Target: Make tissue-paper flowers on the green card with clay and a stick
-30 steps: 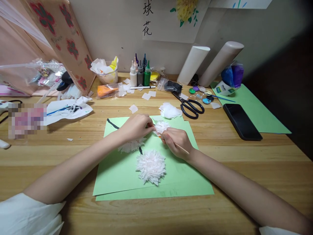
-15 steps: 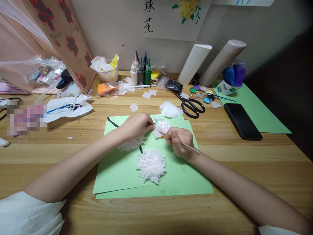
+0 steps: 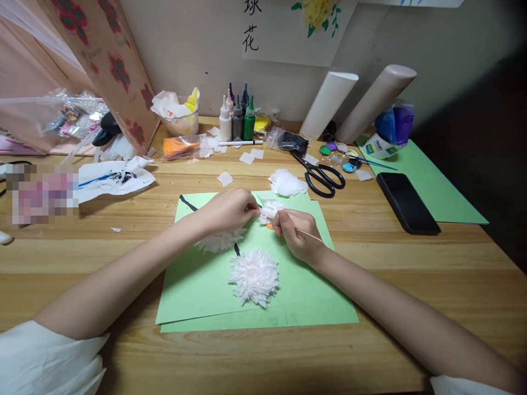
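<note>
My right hand (image 3: 302, 235) is closed around a thin wooden stick (image 3: 309, 236), with its tip against a small white tissue-paper flower (image 3: 270, 208) on the green paper (image 3: 197, 296). Pinched together, the fingers of my left hand (image 3: 231, 211) are at that flower's left edge; anything between them is too small to make out. A bit of orange (image 3: 270, 226) shows under the flower, beside my right fingers. Nearer to me lies a fuller white tissue-paper flower (image 3: 254, 277). Another tissue-paper flower (image 3: 220, 241) is partly hidden under my left wrist. Black painted stems (image 3: 188, 203) run across the sheet.
Behind the sheet lie a tissue-paper pile (image 3: 287, 182) and black scissors (image 3: 325, 176). Paint bottles (image 3: 249, 123), a plastic cup (image 3: 181, 122) and loose paper squares (image 3: 225, 179) are farther back. A phone (image 3: 407, 203) rests at right, a stained tissue (image 3: 140, 181) at left.
The loose white tissue square at the stick's tip has gone in against the small flower. My right hand has shifted slightly left and up; my left hand has barely moved.
</note>
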`<state>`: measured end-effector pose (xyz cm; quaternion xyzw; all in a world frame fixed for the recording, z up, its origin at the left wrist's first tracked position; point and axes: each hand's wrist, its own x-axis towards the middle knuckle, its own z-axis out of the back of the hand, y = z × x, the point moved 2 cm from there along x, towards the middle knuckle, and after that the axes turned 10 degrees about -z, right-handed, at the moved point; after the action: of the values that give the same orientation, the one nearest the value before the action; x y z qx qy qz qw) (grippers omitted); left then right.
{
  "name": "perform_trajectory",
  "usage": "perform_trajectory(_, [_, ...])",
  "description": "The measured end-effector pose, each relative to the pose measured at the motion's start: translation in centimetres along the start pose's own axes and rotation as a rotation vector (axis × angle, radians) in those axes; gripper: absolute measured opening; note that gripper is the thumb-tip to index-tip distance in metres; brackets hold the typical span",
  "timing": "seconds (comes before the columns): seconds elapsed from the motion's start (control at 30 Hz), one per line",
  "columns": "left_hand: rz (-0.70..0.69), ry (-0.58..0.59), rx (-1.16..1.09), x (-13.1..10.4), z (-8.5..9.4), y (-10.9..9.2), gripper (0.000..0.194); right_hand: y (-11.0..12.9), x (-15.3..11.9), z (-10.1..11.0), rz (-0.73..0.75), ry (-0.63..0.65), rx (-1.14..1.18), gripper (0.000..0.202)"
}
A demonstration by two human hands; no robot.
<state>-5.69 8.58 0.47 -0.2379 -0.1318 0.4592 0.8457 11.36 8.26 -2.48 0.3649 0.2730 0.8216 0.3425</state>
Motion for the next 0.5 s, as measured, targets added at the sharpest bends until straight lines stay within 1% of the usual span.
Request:
perform_trajectory(0.1, [0.013, 0.021, -0.016, 0.0, 0.0, -0.3, 0.021, 0.1, 0.1, -0.1, -0.063, -0.034, 0.003, 0.044])
perform_trajectory(0.2, [0.037, -0.010, 0.009, 0.0, -0.3, -0.5, 0.021, 0.2, 0.2, -0.1, -0.091, -0.047, -0.007, 0.044])
perform_trajectory(0.33, [0.084, -0.072, 0.055, 0.2, -0.9, -0.4, 0.023, 0.5, 0.0, 0.0, -0.051, -0.035, -0.016, 0.045])
perform_trajectory(0.5, [0.098, -0.067, 0.051, 0.3, -1.1, -0.1, 0.022, 0.6, -0.6, 0.4, 0.016, -0.099, 0.035, 0.048])
